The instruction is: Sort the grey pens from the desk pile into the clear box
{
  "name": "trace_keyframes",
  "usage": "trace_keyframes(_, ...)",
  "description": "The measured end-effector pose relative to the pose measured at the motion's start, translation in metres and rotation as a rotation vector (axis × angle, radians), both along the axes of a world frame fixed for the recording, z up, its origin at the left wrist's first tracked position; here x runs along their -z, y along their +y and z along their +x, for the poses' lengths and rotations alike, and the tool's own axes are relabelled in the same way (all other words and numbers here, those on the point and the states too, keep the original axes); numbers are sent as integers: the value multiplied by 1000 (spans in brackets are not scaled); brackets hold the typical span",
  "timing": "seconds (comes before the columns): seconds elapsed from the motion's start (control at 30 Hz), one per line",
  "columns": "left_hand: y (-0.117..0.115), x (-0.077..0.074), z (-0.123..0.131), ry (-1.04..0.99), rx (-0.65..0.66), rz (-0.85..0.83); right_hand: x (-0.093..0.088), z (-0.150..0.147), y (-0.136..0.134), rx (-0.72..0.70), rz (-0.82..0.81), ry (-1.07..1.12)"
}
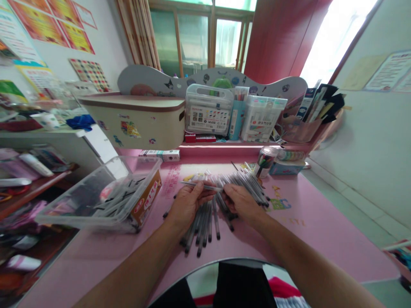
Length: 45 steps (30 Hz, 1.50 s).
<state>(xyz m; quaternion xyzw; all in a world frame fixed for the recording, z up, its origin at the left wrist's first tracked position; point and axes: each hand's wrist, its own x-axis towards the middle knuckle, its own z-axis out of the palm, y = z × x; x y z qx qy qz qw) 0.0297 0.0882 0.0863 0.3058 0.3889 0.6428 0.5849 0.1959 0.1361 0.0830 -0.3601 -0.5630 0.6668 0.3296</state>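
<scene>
Both of my hands are above a spread of clear pens with dark ends (205,222) on the pink desk (314,239). My left hand (190,200) is closed on a clear pen (189,183), which lies roughly level and points left. My right hand (239,200) is closed at the right end of that same pen, its fingertips pinched there. More pens (253,184) fan out beyond and to the right of my right hand. At the left, a clear plastic bin (80,222) holds several similar pens (123,199) and a brown packet (147,201).
Behind the pens, a jar (266,161) stands beside a small blue box (286,167). A shelf along the back holds a lidded cream box (138,124), a clear carry case (208,113), a marker box (261,119) and a pen holder (300,129).
</scene>
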Motion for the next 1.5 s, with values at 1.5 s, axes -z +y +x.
trace_keyframes(1.5, 8, -20, -13, -590, -297, -109, -9, 3, 9, 474, -175, 474)
